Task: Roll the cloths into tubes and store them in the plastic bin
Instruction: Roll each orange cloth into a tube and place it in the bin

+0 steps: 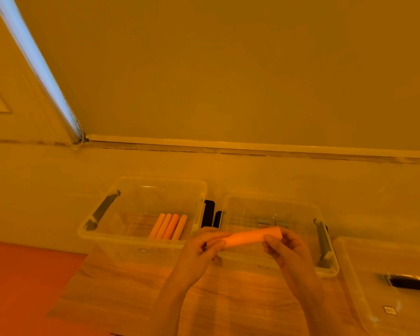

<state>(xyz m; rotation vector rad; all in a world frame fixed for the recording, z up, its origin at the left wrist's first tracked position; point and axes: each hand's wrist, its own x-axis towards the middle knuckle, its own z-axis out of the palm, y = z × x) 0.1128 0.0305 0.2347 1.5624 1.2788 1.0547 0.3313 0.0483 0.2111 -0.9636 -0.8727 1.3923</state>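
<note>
head view, strong orange cast over everything.

both hands raised above the wooden bench [136, 297], holding one rolled cloth [252, 237] between them. the cloth is a pale orange tube, lying roughly level, its right end slightly higher. it sits in the air over the near wall of the right bin [325, 269], not inside either bin.

left hand [201, 248]: fingers curled round the left end of the tube, thumb on top; grip closed on the cloth. right hand [284, 246]: fingertips and thumb pinch the right end of the tube, fingers bent, closed on the cloth. how tightly either one squeezes cannot be told.

left bin [121, 241]: clear plastic, open top, standing at the far edge of the bench against the wall. four rolled cloths [169, 226] lie side by side on its floor, touching one another, toward the right side of the bin, long axes running front to back. dark handle clip [103, 210] on its left rim.

right bin: clear plastic, just beside the left bin, a narrow gap between them where dark clips [209, 213] show. dark handle on its right rim. contents on its floor too faint to make out.

clear lid [383, 287] with a dark handle lies at the right edge of the bench, near the right bin.

orange-red surface [22, 282] at the near left corner, beside the bench.
</note>
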